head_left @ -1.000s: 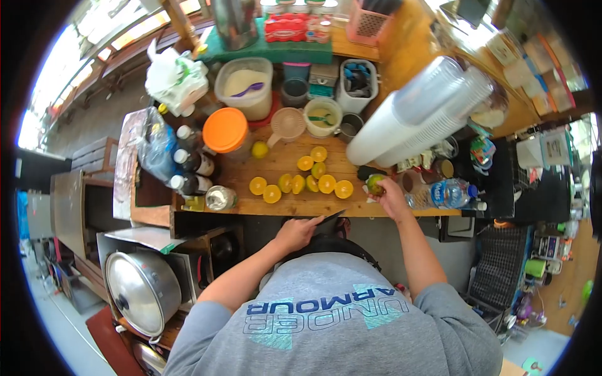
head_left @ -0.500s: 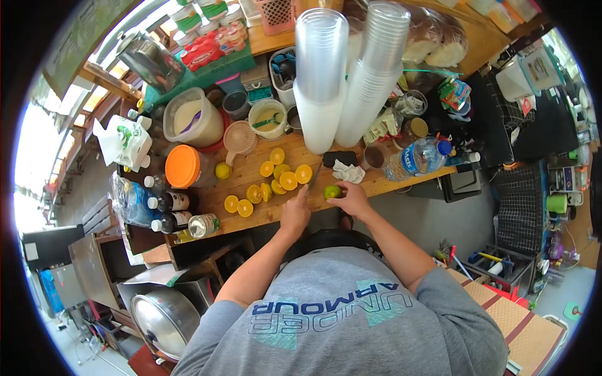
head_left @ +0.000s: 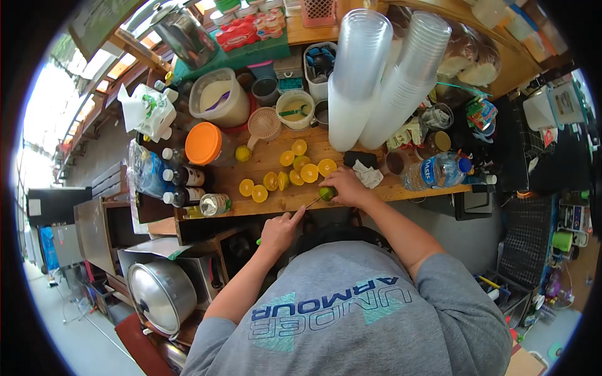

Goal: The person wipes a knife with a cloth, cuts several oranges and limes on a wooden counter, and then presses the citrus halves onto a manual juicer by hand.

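My left hand [head_left: 279,232] is closed around a knife [head_left: 312,202], its index finger stretched along the blade. The green end of the handle shows behind the fist. The blade points right, its tip right at a green citrus fruit [head_left: 326,193]. My right hand [head_left: 346,187] grips this fruit from above at the table's front edge. Several halved oranges [head_left: 308,173] lie cut face up on the wooden table [head_left: 276,202], just left of the right hand. A crumpled white tissue [head_left: 367,175] and a dark block-shaped thing [head_left: 360,159] are behind the right hand.
Tall stacks of clear plastic cups [head_left: 359,81] stand behind the hands. At left are an orange-lidded jar [head_left: 204,144], several bottles [head_left: 188,177] and a whole citrus fruit [head_left: 243,153]. A juicer [head_left: 264,123] sits farther back. A water bottle [head_left: 436,171] lies at right.
The knife has swung from pointing up and away to pointing right, at the fruit. My left hand has drawn back toward my body. The view has shifted, moving the table things rightward.
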`<state>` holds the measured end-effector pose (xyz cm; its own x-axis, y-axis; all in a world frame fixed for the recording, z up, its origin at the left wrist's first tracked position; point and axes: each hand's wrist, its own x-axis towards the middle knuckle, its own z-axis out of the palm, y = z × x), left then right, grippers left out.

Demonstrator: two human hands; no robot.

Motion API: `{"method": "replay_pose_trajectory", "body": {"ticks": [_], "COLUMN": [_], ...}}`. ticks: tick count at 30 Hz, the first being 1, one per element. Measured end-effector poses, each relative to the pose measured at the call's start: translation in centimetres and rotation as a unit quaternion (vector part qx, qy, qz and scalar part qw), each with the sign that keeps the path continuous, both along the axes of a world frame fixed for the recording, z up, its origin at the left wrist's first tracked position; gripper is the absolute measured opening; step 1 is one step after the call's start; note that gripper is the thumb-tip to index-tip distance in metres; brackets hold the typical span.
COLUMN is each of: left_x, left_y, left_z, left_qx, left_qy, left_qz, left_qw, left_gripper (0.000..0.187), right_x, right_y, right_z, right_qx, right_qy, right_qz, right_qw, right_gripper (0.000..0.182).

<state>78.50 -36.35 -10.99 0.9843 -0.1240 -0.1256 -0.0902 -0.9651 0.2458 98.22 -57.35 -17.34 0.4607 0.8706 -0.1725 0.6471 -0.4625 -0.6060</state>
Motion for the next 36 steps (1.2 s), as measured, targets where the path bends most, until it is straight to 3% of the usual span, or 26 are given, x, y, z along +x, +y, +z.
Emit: {"method": "replay_pose_trajectory", "body": {"ticks": [3, 15, 20, 22, 24, 25, 26, 28, 31, 33, 36], "left_x": [0.2, 5.3, 6.5, 6.2, 6.1, 6.5, 7.1, 8.2, 7.7, 7.0, 7.6], "left_y": [-0.6, -3.1, -3.2, -2.9, -3.3, -3.3, -4.2, -4.8, -3.6, -2.9, -3.6], "left_z": [0.5, 2.1, 3.9, 4.5, 2.2, 0.1, 0.1, -1.2, 1.6, 1.6, 0.5], "left_qx": [0.013, 0.003, -0.012, -0.016, -0.017, -0.043, -0.036, -0.055, -0.049, -0.052, -0.058], "left_qy": [0.011, 0.077, 0.094, 0.122, 0.086, 0.04, 0.002, 0.003, 0.045, 0.037, 0.034], "left_qz": [0.035, -0.031, -0.017, -0.007, 0.003, -0.029, 0.006, -0.01, -0.048, -0.033, -0.018], "left_qw": [0.999, 0.997, 0.995, 0.992, 0.996, 0.998, 0.999, 0.998, 0.997, 0.997, 0.998], "left_gripper": [0.062, 0.057, 0.043, 0.034, 0.026, 0.02, 0.015, 0.012, 0.012, 0.012, 0.012], "right_x": [0.3, 0.2, 0.0, 0.1, -0.3, -0.4, -0.4, 0.0, 0.0, -0.3, -0.4], "right_y": [0.1, 1.6, 1.0, 1.4, 1.4, 1.9, 2.1, 2.0, 1.8, 2.2, 1.9], "right_z": [0.3, 1.1, 0.4, 0.0, -1.5, 0.0, -0.5, -0.7, -0.4, 1.7, 0.0], "right_qx": [0.026, -0.042, 0.018, -0.039, 0.028, 0.03, -0.007, 0.014, 0.015, -0.017, -0.011], "right_qy": [0.002, 0.003, -0.036, -0.066, -0.089, -0.083, -0.088, -0.086, -0.088, -0.062, -0.096], "right_qz": [-0.031, 0.013, -0.016, 0.002, -0.021, -0.016, -0.013, -0.025, -0.035, -0.035, -0.058], "right_qw": [0.999, 0.999, 0.999, 0.997, 0.995, 0.996, 0.996, 0.996, 0.995, 0.997, 0.994], "right_gripper": [0.055, 0.052, 0.045, 0.048, 0.042, 0.039, 0.037, 0.036, 0.037, 0.04, 0.04]}}
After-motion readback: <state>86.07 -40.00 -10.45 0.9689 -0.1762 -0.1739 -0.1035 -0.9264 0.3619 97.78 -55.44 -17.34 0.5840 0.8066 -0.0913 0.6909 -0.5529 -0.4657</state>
